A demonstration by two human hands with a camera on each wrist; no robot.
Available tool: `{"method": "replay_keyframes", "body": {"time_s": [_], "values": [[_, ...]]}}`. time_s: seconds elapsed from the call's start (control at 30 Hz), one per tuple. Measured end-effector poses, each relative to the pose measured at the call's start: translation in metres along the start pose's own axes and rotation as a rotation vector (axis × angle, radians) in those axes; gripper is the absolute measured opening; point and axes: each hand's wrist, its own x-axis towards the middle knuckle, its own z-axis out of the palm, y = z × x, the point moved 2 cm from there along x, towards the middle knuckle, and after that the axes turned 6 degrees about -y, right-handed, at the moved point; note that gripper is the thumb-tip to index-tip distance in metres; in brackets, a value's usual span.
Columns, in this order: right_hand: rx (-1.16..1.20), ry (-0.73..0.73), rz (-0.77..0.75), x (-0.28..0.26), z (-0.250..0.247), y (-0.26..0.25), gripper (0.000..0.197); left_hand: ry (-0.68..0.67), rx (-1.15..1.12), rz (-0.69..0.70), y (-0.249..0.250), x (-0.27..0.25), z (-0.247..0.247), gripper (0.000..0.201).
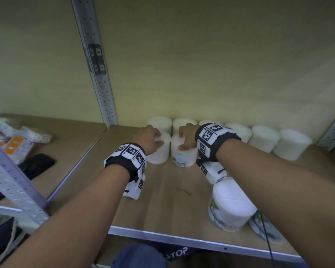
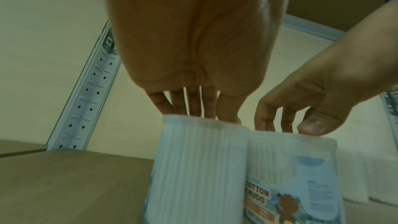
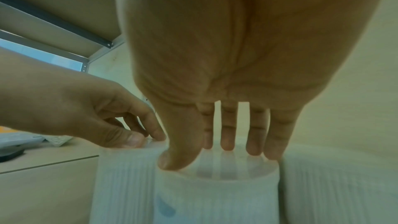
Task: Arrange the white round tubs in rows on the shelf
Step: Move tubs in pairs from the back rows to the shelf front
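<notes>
Left hand [image 1: 148,137] and right hand [image 1: 188,137] each gripping a tub top; "COTTON BUDS" label [image 2: 257,194] only wrist-visible.

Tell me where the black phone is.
In the head view, the black phone lies on the neighbouring shelf board at far left, left of the left hand, near orange-labelled packets.

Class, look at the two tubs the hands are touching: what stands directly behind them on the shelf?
Behind the left tub and right tub stands a back row of tubs against the wall. The right hand and its wristband cover part of that row, so the count is unsure.
</notes>
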Motion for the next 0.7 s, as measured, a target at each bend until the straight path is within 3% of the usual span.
{"method": "replay_keyframes", "body": {"time_s": [0.23, 0.43, 0.7], "values": [[0.085, -0.079, -0.091, -0.004, -0.007, 0.008, 0.059, -0.005, 0.023, -0.014, 0.001, -0.001, 0.000, 0.044], [0.121, 0.047, -0.036, -0.002, -0.005, 0.010, 0.057, -0.002, 0.037, -0.011, 0.002, -0.002, 0.001, 0.043], [0.134, 0.046, -0.024, -0.002, -0.002, 0.011, 0.059, -0.007, 0.051, -0.016, 0.003, -0.002, 0.001, 0.043]]}}
